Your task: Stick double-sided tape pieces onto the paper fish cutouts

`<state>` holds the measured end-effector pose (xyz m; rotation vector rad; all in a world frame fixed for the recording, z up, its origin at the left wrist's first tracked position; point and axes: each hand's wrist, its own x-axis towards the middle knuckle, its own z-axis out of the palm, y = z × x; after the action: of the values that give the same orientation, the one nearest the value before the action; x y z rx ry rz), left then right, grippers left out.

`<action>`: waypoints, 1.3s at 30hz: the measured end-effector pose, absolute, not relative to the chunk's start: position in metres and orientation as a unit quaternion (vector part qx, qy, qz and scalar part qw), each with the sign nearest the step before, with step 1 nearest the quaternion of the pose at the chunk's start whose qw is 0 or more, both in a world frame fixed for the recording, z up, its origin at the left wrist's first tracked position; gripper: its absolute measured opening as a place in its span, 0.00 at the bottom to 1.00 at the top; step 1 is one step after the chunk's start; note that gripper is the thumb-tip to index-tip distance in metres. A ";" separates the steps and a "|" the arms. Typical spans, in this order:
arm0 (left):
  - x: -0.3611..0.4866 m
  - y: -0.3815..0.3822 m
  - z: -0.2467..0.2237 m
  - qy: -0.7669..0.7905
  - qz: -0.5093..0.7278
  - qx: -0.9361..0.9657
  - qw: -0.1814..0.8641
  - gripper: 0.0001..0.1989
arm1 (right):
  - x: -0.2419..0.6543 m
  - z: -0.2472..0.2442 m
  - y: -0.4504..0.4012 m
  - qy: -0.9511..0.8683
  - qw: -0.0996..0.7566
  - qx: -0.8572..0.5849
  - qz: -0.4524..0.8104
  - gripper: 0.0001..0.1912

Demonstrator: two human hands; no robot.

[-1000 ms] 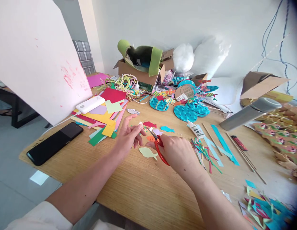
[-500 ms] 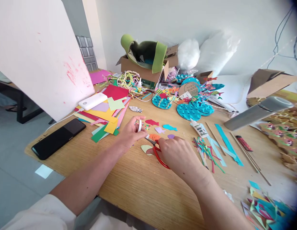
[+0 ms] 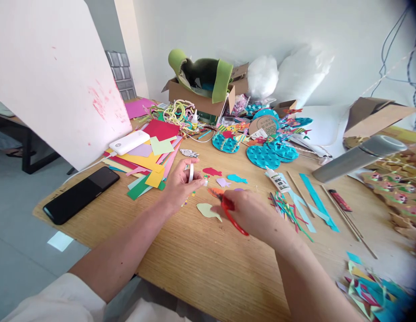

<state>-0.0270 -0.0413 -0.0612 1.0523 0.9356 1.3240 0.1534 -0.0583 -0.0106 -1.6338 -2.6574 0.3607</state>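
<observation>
My left hand (image 3: 180,184) holds a white roll of tape (image 3: 191,172) upright, with a small whitish piece between thumb and fingertip. My right hand (image 3: 250,210) is wrapped round red-handled scissors (image 3: 235,220), slightly blurred, their blades pointing left over an orange paper shape (image 3: 214,192). Just below lies a pale green paper fish (image 3: 208,210). Beyond the hands are a red paper fish (image 3: 212,171), a blue paper fish (image 3: 237,178) and a small lilac one (image 3: 223,182). A purple piece is partly hidden behind my right hand.
Coloured paper (image 3: 156,177), a power bank (image 3: 129,142) and a black phone (image 3: 81,194) lie left. On the right are a glue bottle (image 3: 278,180), thin paper strips (image 3: 291,210), wooden sticks (image 3: 345,214) and a grey flask (image 3: 358,157). A cardboard box (image 3: 194,99) stands behind.
The scissors and my right hand have moved right and slightly down, away from the tape, and the pale green fish shows more fully. My left hand has shifted slightly left.
</observation>
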 end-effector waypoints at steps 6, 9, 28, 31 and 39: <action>-0.023 -0.046 -0.060 0.389 0.536 0.485 0.571 0.27 | 0.151 -0.018 -0.044 -0.733 0.240 -0.550 0.320 0.08; -0.021 -0.048 -0.060 0.387 0.514 0.522 0.561 0.26 | 0.148 -0.023 -0.044 -0.742 0.258 -0.536 0.309 0.09; -0.020 -0.047 -0.070 0.401 0.531 0.578 0.472 0.25 | 0.149 -0.032 -0.052 -0.673 0.220 -0.608 0.359 0.07; -0.025 -0.044 -0.063 0.365 0.566 0.474 0.568 0.32 | 0.148 -0.038 -0.059 -0.586 0.246 -0.633 0.441 0.07; -0.046 -0.052 -0.026 0.307 0.542 0.438 0.648 0.21 | 0.139 -0.055 -0.072 -0.474 0.293 -0.651 0.515 0.05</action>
<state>-0.0456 -0.0523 -0.0257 0.9955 0.6978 1.2322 0.1392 -0.0716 -0.0550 -1.7332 -1.2626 1.3724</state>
